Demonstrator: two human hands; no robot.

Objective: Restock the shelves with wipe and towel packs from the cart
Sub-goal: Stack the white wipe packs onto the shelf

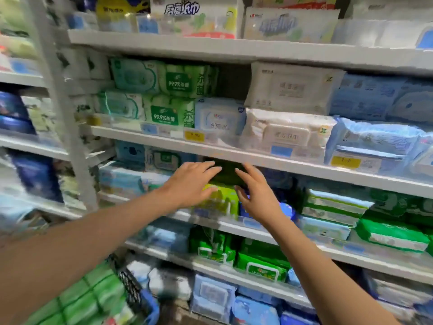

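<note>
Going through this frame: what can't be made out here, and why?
Head view only.
Dark green pack between the left hand and right hand: label lost in shadow under the shelf above, sides covered by the hands.
Yellow-green pack below it: print blurred, partly behind the left hand.
Cart: cut off by the bottom edge and the left arm.
Yellow price tag: too blurred to read.

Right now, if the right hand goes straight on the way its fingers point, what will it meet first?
Most likely the dark green pack lying on the yellow-green pack, just ahead of the right hand. The picture is blurred, so depth is unclear; the fingertips may be touching it.
</note>
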